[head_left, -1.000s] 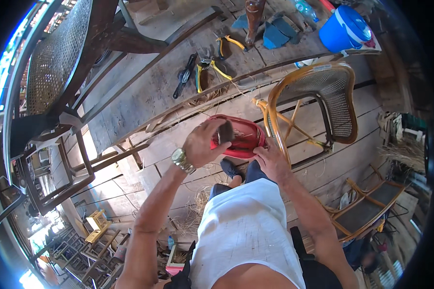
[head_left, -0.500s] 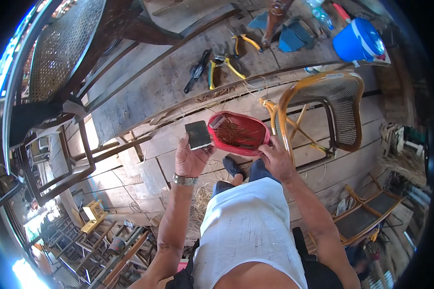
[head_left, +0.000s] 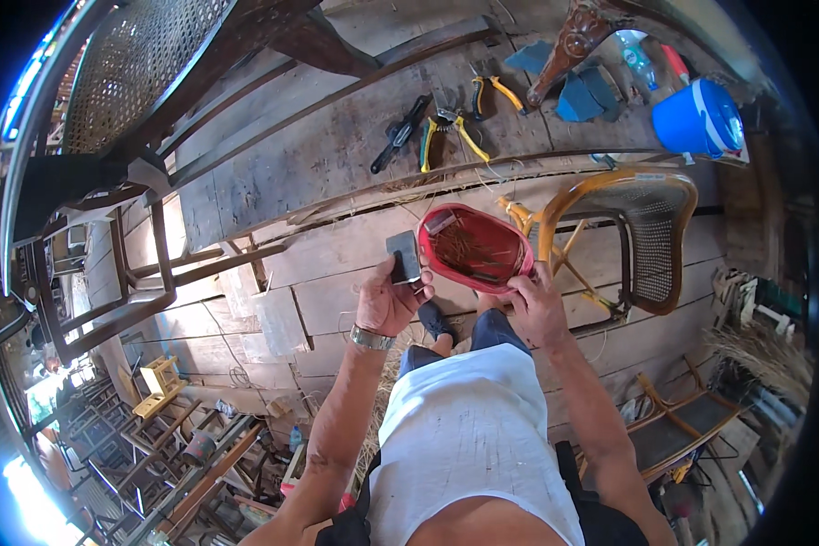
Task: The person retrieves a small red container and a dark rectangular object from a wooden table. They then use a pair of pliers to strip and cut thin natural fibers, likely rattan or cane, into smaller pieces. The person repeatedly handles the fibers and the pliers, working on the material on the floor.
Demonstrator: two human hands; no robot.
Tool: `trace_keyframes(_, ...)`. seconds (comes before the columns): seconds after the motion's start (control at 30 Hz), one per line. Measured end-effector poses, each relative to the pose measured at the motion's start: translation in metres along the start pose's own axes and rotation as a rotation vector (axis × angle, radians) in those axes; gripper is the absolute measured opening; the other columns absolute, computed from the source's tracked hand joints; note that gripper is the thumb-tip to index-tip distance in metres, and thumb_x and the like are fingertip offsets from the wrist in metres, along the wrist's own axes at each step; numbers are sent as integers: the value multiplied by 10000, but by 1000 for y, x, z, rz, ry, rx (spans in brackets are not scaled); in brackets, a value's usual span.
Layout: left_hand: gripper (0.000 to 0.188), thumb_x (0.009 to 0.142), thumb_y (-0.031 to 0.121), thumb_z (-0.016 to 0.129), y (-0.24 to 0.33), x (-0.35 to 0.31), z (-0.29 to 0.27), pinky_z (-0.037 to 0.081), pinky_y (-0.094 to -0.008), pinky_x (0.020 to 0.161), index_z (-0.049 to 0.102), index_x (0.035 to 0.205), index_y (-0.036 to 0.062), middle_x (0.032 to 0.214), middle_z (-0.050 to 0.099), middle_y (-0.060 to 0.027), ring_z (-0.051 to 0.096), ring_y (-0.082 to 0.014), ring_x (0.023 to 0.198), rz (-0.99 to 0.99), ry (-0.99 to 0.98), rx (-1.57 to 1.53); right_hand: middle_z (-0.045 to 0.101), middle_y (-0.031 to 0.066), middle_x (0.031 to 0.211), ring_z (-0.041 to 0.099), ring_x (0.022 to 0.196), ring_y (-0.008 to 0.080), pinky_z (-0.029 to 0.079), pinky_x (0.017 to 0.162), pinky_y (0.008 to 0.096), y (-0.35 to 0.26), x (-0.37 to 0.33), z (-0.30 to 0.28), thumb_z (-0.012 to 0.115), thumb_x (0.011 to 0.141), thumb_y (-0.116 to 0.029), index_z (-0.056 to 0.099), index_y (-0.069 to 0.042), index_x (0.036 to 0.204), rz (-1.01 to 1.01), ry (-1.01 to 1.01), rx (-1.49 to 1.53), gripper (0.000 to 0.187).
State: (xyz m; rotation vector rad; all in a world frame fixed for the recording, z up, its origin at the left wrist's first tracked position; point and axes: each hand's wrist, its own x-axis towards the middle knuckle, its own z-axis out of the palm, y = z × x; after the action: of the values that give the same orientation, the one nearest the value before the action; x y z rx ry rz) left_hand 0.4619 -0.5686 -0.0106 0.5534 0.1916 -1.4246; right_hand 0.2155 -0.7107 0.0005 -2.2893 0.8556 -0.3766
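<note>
My left hand point(head_left: 385, 308) is closed on a dark, flat rectangular block point(head_left: 403, 257), thumb on one side and fingers on the other. The block stands tilted close to the left end of a red plastic tub point(head_left: 427, 261); I cannot tell if they touch. Gripping the tub's right end at the rim is my right hand point(head_left: 539, 308). Inside the tub lie many thin, rusty-brown pieces that look like nails point(head_left: 462, 247), with a small pale rectangular piece point(head_left: 440, 221) at its upper left.
Ahead is a wooden bench point(head_left: 273, 187) bearing yellow-handled pliers point(head_left: 452, 127), a black tool point(head_left: 400, 135) and a blue bucket point(head_left: 698, 118). A rattan chair point(head_left: 673, 246) stands to the right. Dark chair frames point(head_left: 159, 264) crowd the left.
The block in my left hand has turned to a narrower, more upright look. Both hands and the tub sit farther right in the picture, and the surroundings have shifted too.
</note>
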Motion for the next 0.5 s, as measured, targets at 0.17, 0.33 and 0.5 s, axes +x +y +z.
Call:
trace_keyframes(0.17, 308, 1010, 291, 503, -7, 9, 5, 545, -353, 777, 564, 1183, 43, 1059, 672, -105, 656, -191, 909, 103, 219, 489, 515, 158, 986, 578, 862, 338, 484, 735, 420, 17, 3, -17, 696, 776, -20, 595, -51, 950, 42, 107, 14, 204)
trace_keyframes(0.33, 284, 1017, 262, 488, -4, 21, 12, 554, -319, 730, 560, 1185, 45, 1022, 679, -111, 667, -194, 906, 66, 192, 819, 509, 154, 967, 556, 878, 339, 463, 737, 438, 51, 11, -65, 689, 809, -71, 579, -52, 964, 173, 335, -83, 191)
trace_keyframes(0.5, 280, 1008, 235, 485, -13, 36, -3, 554, -264, 608, 545, 1203, 43, 1000, 682, -99, 689, -176, 750, 80, 271, 1076, 511, 154, 936, 544, 852, 341, 461, 723, 430, 101, 53, -113, 703, 828, -103, 575, -42, 958, 208, 571, -204, 193)
